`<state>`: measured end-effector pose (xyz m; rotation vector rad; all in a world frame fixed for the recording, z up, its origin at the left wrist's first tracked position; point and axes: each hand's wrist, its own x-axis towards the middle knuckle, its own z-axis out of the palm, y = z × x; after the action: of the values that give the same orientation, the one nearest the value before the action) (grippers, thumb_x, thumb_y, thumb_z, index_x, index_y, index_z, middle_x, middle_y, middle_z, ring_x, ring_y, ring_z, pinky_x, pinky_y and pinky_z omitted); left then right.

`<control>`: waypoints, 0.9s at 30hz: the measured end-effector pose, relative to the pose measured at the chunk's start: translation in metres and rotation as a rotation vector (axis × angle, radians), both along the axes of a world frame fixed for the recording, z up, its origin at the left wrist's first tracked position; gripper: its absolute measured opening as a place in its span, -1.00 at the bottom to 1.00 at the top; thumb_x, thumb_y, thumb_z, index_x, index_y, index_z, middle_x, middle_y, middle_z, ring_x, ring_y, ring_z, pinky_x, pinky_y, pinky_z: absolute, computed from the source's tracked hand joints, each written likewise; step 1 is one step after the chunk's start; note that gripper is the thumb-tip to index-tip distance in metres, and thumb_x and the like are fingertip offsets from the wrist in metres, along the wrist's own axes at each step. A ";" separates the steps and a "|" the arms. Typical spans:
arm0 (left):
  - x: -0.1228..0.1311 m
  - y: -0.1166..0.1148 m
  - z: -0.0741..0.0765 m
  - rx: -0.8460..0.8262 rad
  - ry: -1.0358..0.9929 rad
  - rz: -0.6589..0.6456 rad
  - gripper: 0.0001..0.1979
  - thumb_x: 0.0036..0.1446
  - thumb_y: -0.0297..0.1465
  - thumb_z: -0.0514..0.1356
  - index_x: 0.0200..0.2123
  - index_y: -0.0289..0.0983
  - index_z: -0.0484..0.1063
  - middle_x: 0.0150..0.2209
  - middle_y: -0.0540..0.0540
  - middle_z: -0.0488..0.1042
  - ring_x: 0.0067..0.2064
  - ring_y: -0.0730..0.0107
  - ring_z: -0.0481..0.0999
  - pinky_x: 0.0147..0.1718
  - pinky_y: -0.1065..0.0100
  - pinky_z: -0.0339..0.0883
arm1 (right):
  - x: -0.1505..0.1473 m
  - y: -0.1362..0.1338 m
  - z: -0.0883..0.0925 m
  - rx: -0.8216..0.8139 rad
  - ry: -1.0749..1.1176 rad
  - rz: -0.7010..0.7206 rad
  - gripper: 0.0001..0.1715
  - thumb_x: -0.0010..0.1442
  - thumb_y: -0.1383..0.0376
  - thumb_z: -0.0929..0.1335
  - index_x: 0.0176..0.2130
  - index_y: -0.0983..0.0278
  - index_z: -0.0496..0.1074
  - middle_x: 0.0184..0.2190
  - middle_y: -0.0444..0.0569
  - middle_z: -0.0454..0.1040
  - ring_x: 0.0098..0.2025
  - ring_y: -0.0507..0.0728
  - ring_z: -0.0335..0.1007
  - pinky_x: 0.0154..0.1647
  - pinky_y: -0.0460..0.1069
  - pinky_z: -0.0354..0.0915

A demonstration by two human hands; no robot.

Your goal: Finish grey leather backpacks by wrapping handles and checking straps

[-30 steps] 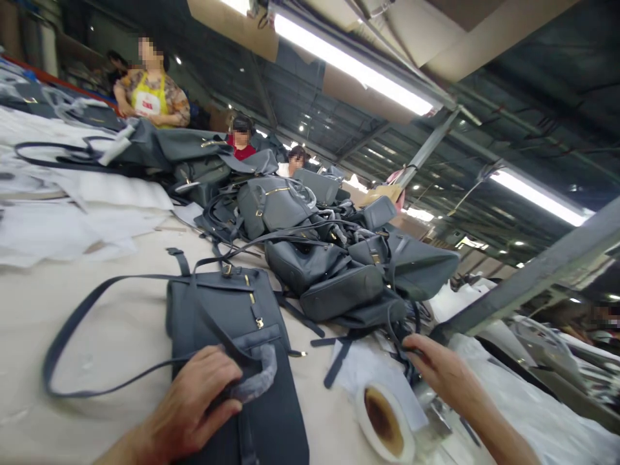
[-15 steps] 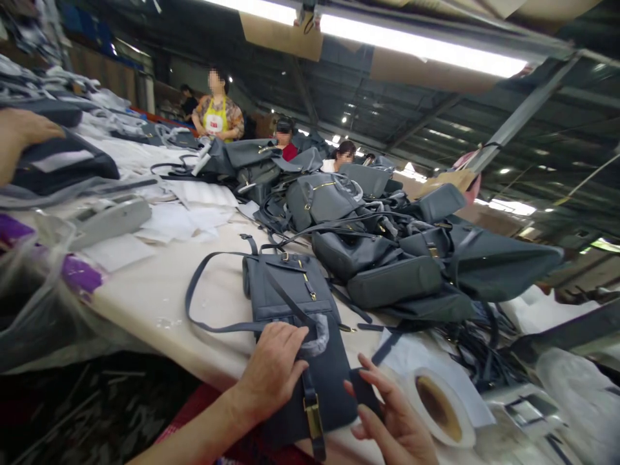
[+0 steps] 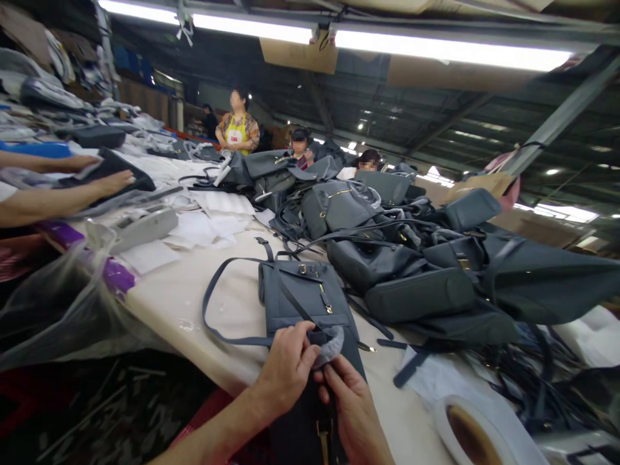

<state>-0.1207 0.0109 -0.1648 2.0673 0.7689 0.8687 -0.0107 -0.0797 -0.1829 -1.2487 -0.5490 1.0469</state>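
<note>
A dark blue-grey backpack (image 3: 310,297) lies flat at the table edge before me, with a loop of strap (image 3: 207,303) spread to its left. Its short carry handle (image 3: 332,345) is wrapped in clear plastic. My left hand (image 3: 290,358) is closed on the bag at the left end of that handle. Just below the handle, my right hand (image 3: 351,394) pinches with thumb and fingers; what lies in the pinch is hidden. A dark strap with a gold buckle (image 3: 323,429) hangs below the fingers.
A heap of similar bags (image 3: 416,278) fills the table's right and back. A tape roll (image 3: 440,413) lies at front right, a grey tape dispenser (image 3: 145,229) and white paper sheets (image 3: 208,226) at left. A co-worker's hands (image 3: 113,184) rest on a bag at far left. Other people stand behind.
My right hand has moved left and up from beside the bag to the handle; the small dark piece it held no longer shows clearly. My left hand stays by the handle. The view has shifted.
</note>
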 end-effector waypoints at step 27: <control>-0.017 -0.057 -0.032 -0.813 -0.338 -0.223 -0.79 0.04 -0.34 0.19 -0.30 -0.37 0.49 -0.43 -0.04 0.46 -0.57 0.58 0.39 -0.56 0.51 0.28 | -0.009 -0.083 -0.011 -0.188 -0.057 0.087 -0.51 -0.06 0.08 0.51 -0.12 0.21 0.56 -0.37 -0.09 0.52 -0.37 0.06 0.36 -0.31 -0.07 0.32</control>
<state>-0.1374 -0.0462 -0.1972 1.2180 0.5598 0.6106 -0.0194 -0.1626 -0.1941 -1.4336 -0.5625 1.1597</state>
